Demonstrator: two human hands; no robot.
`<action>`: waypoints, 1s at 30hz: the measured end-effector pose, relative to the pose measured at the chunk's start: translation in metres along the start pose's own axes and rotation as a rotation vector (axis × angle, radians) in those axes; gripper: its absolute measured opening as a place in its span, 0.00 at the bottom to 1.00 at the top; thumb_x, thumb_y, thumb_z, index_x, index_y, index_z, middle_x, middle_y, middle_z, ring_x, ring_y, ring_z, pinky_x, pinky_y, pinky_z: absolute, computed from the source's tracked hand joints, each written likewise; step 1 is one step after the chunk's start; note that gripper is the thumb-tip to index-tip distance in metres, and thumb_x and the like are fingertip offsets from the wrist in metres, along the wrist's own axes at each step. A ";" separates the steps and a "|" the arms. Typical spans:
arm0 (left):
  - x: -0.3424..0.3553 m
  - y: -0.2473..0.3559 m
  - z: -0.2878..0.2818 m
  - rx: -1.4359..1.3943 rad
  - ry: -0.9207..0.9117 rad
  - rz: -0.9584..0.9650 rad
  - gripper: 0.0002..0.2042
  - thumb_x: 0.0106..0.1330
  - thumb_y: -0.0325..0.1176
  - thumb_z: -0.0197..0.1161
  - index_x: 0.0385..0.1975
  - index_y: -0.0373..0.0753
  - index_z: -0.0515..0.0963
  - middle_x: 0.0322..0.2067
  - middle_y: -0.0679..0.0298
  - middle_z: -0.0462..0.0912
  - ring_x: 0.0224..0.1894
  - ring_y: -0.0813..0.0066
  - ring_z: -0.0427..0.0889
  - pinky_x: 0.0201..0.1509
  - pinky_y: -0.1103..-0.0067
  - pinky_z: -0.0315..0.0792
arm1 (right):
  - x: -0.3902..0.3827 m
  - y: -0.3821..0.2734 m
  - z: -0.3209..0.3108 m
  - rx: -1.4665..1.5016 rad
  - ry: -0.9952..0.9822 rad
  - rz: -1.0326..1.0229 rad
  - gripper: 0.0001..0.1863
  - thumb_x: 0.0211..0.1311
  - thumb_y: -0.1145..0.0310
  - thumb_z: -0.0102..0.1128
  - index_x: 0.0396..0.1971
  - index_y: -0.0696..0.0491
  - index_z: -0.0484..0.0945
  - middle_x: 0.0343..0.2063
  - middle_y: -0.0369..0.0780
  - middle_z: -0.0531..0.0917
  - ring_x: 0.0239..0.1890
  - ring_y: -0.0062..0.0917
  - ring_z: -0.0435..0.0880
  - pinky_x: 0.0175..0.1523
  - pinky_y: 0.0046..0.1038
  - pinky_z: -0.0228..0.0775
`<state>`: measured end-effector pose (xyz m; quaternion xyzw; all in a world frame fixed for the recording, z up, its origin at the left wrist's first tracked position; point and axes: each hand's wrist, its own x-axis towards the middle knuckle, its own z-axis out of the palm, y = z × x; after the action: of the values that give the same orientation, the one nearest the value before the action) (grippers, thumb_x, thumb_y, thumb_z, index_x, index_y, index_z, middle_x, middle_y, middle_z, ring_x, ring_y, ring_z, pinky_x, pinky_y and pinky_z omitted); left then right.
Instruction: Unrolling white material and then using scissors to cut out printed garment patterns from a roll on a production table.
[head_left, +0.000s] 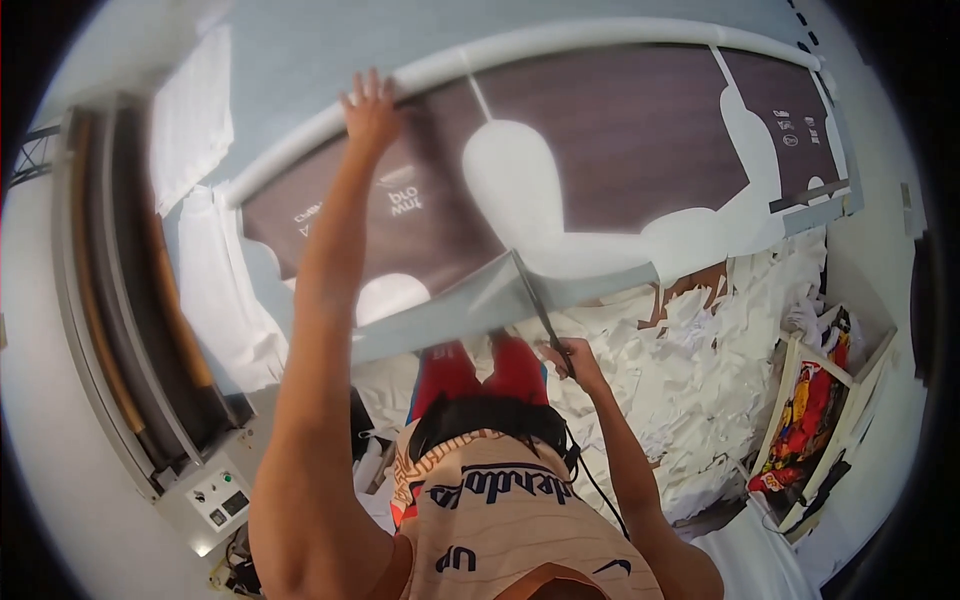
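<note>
Hands (371, 116) (581, 366) on roll (525, 45) and shears (537, 300), handles half-hidden

Left grip (371, 115) touches a roll (590, 38); right grip (582, 368) holds a long tool (537, 303).

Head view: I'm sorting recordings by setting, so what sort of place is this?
Probably a textile-printing or garment workshop: there is a wide sheet printed with dark pattern shapes, a large heap of white scraps below it, and a control panel at lower left.
</note>
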<state>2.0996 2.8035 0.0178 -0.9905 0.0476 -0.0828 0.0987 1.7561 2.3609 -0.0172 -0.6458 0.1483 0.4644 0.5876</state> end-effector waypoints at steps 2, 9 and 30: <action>-0.013 0.005 0.005 -0.090 0.138 -0.188 0.29 0.64 0.48 0.67 0.65 0.49 0.72 0.72 0.45 0.61 0.72 0.42 0.61 0.68 0.47 0.61 | 0.004 -0.015 0.000 -0.012 -0.017 -0.066 0.19 0.64 0.54 0.71 0.24 0.55 0.79 0.13 0.30 0.71 0.15 0.15 0.70 0.21 0.22 0.58; -0.220 0.147 -0.028 -0.771 -0.043 0.008 0.22 0.57 0.39 0.75 0.52 0.44 0.83 0.52 0.54 0.77 0.51 0.51 0.76 0.54 0.61 0.74 | 0.017 -0.037 -0.013 0.042 -0.013 0.003 0.26 0.59 0.52 0.76 0.14 0.49 0.71 0.10 0.30 0.71 0.12 0.12 0.68 0.20 0.20 0.58; -0.269 0.154 -0.016 -0.850 -0.075 -0.054 0.16 0.60 0.26 0.69 0.48 0.41 0.80 0.42 0.60 0.78 0.44 0.58 0.77 0.46 0.66 0.72 | 0.053 -0.062 0.003 -0.060 -0.032 -0.048 0.22 0.63 0.54 0.70 0.18 0.52 0.73 0.12 0.31 0.71 0.14 0.15 0.70 0.20 0.22 0.59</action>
<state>1.8202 2.6794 -0.0396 -0.9464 0.0479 -0.0225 -0.3188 1.8289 2.3988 -0.0195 -0.6590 0.1091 0.4648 0.5811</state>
